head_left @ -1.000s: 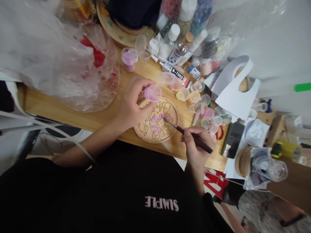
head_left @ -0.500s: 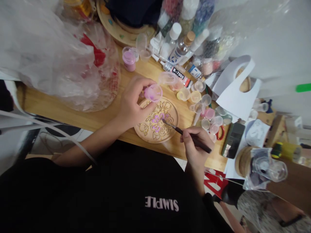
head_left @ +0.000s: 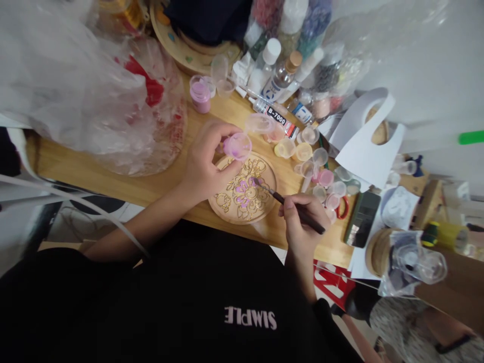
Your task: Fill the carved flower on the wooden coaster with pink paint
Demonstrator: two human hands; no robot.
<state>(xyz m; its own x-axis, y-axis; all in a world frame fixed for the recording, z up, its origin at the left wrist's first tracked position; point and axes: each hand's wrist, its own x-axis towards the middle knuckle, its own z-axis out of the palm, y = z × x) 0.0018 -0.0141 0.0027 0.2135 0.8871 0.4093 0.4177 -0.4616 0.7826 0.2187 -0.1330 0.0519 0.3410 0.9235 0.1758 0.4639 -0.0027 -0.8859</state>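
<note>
A round wooden plaque (head_left: pixel 222 214) with gold raised flower outlines lies on the table; several petals at its middle are painted lilac. My left hand (head_left: pixel 206 164) is closed around a small clear cup of lilac paint (head_left: pixel 239 146), tilted above the plaque's upper left edge. In my right hand (head_left: pixel 304 217) is a dark-handled paintbrush (head_left: pixel 298 212), gripped like a pen. Its tip meets the plaque around the upper right of the lilac petals. Part of the plaque's upper left is hidden by my left hand and the cup.
Several small paint cups (head_left: pixel 303 151) crowd the table right of the plaque, with a B-7000 glue tube (head_left: pixel 278 117) behind. A lilac paint jar (head_left: pixel 200 95) and bottles (head_left: pixel 282 78) stand farther back. A plastic bag (head_left: pixel 113 101) covers the left; a phone (head_left: pixel 362 219) lies right.
The brush tip has shifted slightly up on the plaque, and my right hand has moved a little left with it. My left hand and the cup stay nearly in place.
</note>
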